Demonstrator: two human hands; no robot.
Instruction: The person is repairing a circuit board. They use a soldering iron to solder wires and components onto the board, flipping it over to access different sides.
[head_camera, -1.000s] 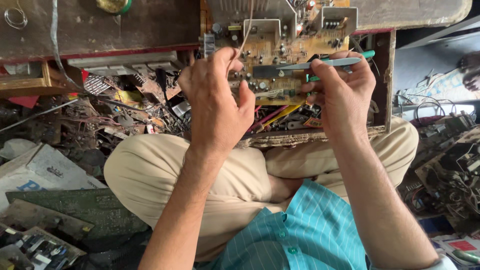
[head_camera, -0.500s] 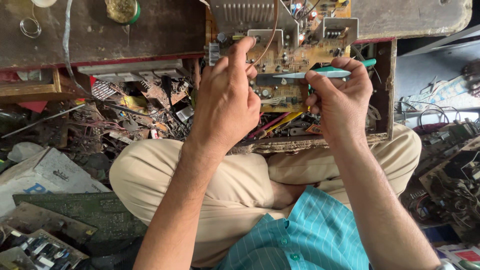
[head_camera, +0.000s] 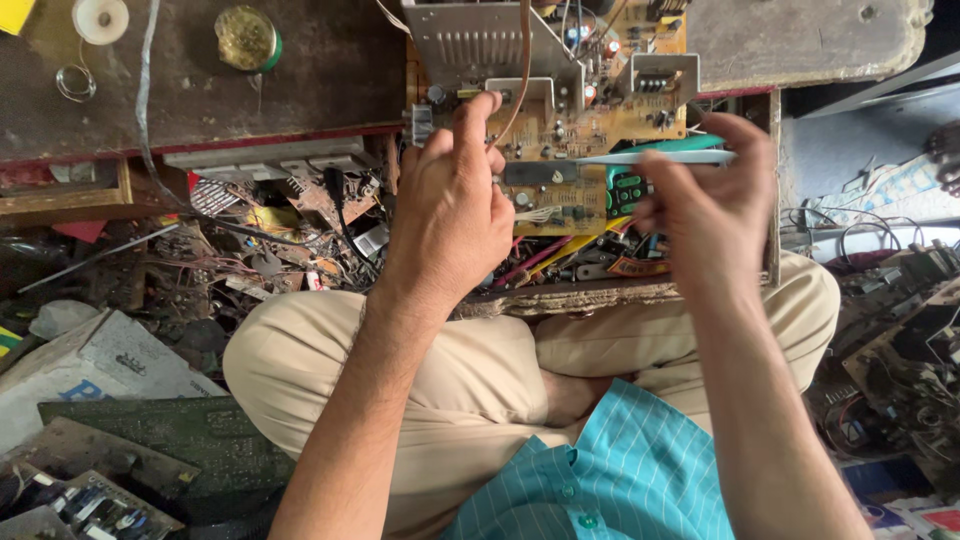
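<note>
A tan circuit board (head_camera: 590, 110) with metal heat sinks and many small parts lies at the edge of a dark workbench (head_camera: 300, 90). My left hand (head_camera: 450, 215) rests on the board's near left corner, with the fingertips pinching near a brown wire (head_camera: 522, 70) that runs up over the board. My right hand (head_camera: 715, 200) grips a slim tool with a green handle (head_camera: 660, 152), held level, its pale tip pointing left over the board.
A solder spool (head_camera: 101, 18) and a round tin (head_camera: 247, 37) sit on the bench at top left. Loose wires and scrap parts (head_camera: 270, 240) fill the space under the bench. Old circuit boards (head_camera: 150, 450) lie at lower left, more electronics (head_camera: 900, 340) at right.
The view has shifted, so the board and both hands sit lower in the frame. My left hand stays on the board's corner and my right hand still holds the tool level.
</note>
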